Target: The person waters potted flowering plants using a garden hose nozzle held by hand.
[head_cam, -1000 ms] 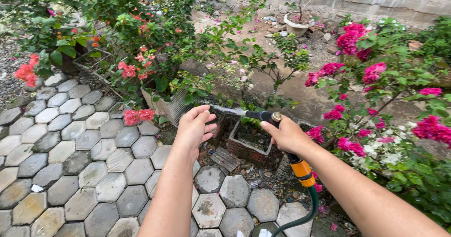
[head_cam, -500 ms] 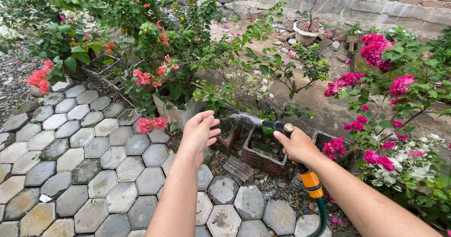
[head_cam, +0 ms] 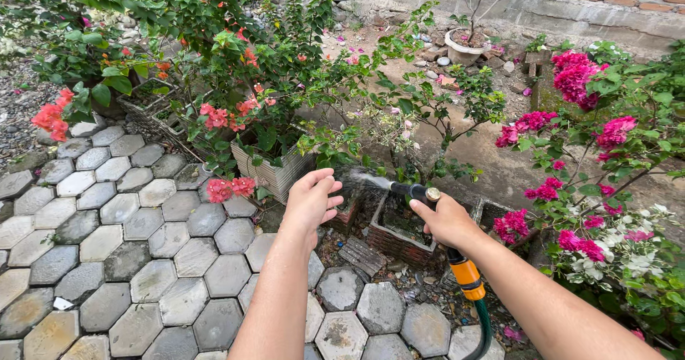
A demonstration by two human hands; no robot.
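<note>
The right hand [head_cam: 446, 221] is clamped around a black hose nozzle [head_cam: 412, 189], spraying water leftward. The left hand [head_cam: 312, 199] hovers loosely cupped, empty, beside the spray. A brick planter [head_cam: 394, 237] sits just below; pink-flowered shrubs [head_cam: 585, 139] crowd the right.

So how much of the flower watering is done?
Hard to tell what is done: the gray paving stones look mostly dry. In hand: the right hand holds the hose nozzle, spraying toward the left hand over the brick pots. I cannot tell whether the pink flowers on the right are wet.
</note>
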